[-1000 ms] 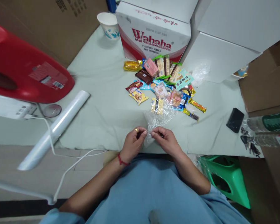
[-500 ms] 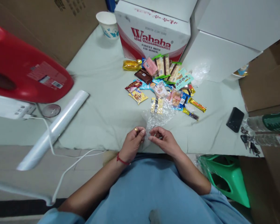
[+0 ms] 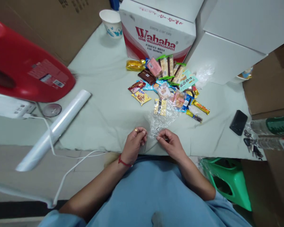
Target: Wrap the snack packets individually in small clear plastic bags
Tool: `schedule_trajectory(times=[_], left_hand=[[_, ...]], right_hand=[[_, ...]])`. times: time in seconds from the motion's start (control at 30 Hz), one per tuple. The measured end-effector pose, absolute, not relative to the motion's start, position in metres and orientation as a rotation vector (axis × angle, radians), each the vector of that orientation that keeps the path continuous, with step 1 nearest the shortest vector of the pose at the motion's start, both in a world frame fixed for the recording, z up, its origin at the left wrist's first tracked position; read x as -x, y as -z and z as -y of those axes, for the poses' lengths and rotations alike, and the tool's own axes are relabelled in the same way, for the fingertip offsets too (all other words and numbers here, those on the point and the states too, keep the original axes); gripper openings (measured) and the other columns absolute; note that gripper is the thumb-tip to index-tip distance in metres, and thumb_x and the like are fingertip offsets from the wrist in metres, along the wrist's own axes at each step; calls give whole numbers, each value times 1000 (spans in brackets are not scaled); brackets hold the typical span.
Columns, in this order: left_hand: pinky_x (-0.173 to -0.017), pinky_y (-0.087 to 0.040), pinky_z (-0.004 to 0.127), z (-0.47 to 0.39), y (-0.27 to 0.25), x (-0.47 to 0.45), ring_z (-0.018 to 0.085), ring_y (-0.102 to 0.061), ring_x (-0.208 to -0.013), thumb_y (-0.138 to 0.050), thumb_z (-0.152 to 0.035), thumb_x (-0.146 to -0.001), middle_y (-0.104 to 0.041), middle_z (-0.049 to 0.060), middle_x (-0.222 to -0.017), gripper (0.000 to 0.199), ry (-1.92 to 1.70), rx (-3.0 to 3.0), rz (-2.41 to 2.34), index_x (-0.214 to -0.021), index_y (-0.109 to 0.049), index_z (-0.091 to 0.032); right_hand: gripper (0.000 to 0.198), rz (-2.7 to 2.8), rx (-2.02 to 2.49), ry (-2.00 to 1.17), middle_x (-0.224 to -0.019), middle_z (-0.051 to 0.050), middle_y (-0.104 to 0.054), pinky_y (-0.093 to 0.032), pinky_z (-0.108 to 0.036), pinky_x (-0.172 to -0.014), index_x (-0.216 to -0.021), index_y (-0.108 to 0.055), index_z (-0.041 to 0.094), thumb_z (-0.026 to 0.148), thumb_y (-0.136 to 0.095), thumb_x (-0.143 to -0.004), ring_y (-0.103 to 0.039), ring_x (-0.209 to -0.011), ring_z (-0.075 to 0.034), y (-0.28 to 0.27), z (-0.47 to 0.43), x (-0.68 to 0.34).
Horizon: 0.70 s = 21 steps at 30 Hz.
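A crumpled clear plastic bag (image 3: 159,123) lies at the near edge of the table, its near end stretched between my two hands. My left hand (image 3: 135,141), with a ring and a red cord bracelet, pinches the bag's left side. On its right side, the thumb and finger of my right hand (image 3: 169,143) are closed on the plastic. Just beyond the bag is a heap of wrapped snacks, among them a yellow biscuit packet (image 3: 141,96), a clear-wrapped biscuit (image 3: 160,107) touching the bag, and a chocolate-brown packet (image 3: 146,76).
Behind the snacks stands a Wahaha water carton (image 3: 156,37), with a paper cup (image 3: 111,25) beside it. To the left are a red jug (image 3: 30,66) and a roll of film (image 3: 59,123). A black box (image 3: 238,122), keys (image 3: 253,148) and bottles (image 3: 272,125) lie right.
My hands have moved slightly apart, drawing the bag's near end wider between them. The snacks have stayed where they were.
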State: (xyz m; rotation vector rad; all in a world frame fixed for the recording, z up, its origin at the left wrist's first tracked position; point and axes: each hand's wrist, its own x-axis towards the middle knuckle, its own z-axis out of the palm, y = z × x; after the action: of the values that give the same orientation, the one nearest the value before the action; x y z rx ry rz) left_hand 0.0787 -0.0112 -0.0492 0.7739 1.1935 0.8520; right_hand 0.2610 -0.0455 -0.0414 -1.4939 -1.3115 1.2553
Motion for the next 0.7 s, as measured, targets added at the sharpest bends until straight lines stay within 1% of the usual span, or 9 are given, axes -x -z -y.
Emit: schedule_trajectory(times=[0.1, 0.13, 0.2, 0.27, 0.33, 0.43, 0.53, 0.6, 0.7], left_hand=[[-57, -43, 24, 8, 41, -81, 14, -58, -77, -74, -58, -76, -63, 4, -106, 55, -911, -927, -1310, -113, -57, -22], [-60, -45, 25, 6, 39, -81, 15, -59, -80, -78, -56, -72, -63, 6, -111, 58, -915, -1034, -1354, -115, -58, -22], [-65, -47, 27, 2, 37, -81, 15, -58, -80, -81, -49, -69, -65, 5, -104, 49, -862, -1232, -1394, -104, -63, -20], [-66, -46, 27, -2, 38, -80, 14, -55, -73, -76, -46, -74, -65, 2, -86, 32, -793, -1290, -1374, -87, -65, -19], [-66, -46, 28, -4, 40, -79, 14, -54, -68, -73, -46, -76, -63, 0, -75, 28, -762, -1235, -1336, -79, -63, -20], [-66, -46, 28, -3, 43, -77, 13, -56, -67, -75, -47, -75, -64, -1, -74, 30, -781, -1153, -1308, -79, -62, -20], [-64, -46, 27, 2, 42, -80, 13, -56, -66, -73, -46, -79, -63, -1, -74, 28, -798, -1178, -1282, -80, -62, -20], [-65, -46, 27, 5, 39, -83, 13, -56, -66, -72, -45, -81, -63, -1, -75, 27, -809, -1232, -1249, -81, -63, -20], [-66, -47, 28, 8, 35, -87, 13, -58, -68, -71, -44, -82, -63, -1, -77, 25, -840, -1297, -1204, -81, -63, -20]], right_hand=[[21, 1380, 1491, -1197, -77, 2, -55, -38, -26, -64, -85, -65, 22, 39, -66, -96, -49, -69, -13, 41, 49, -260], [21, 1394, 1490, -1183, -77, 2, -55, -39, -26, -64, -85, -65, 22, 39, -66, -97, -50, -69, -13, 40, 50, -259], [22, 1400, 1495, -1156, -77, 2, -55, -39, -27, -64, -85, -64, 22, 39, -65, -97, -50, -68, -13, 39, 51, -259], [22, 1377, 1511, -1134, -76, 2, -55, -39, -27, -63, -84, -64, 22, 39, -65, -97, -50, -67, -13, 38, 52, -259], [23, 1351, 1529, -1123, -75, 2, -54, -39, -27, -62, -83, -64, 22, 40, -65, -97, -49, -67, -14, 37, 54, -261], [24, 1358, 1542, -1160, -75, 2, -54, -40, -27, -61, -85, -64, 22, 43, -65, -97, -50, -67, -14, 35, 56, -266], [24, 1365, 1556, -1150, -80, 1, -57, -43, -26, -62, -100, -66, 23, 47, -68, -94, -52, -68, -14, 30, 53, -270], [31, 1383, 1546, -1081, -87, 0, -60, -46, -27, -64, -110, -66, 24, 47, -74, -90, -54, -71, -15, 25, 46, -270], [21, 1496, 1477, -1014, -84, 0, -60, -46, -28, -66, -99, -70, 24, 43, -74, -91, -53, -70, -15, 19, 33, -269]])
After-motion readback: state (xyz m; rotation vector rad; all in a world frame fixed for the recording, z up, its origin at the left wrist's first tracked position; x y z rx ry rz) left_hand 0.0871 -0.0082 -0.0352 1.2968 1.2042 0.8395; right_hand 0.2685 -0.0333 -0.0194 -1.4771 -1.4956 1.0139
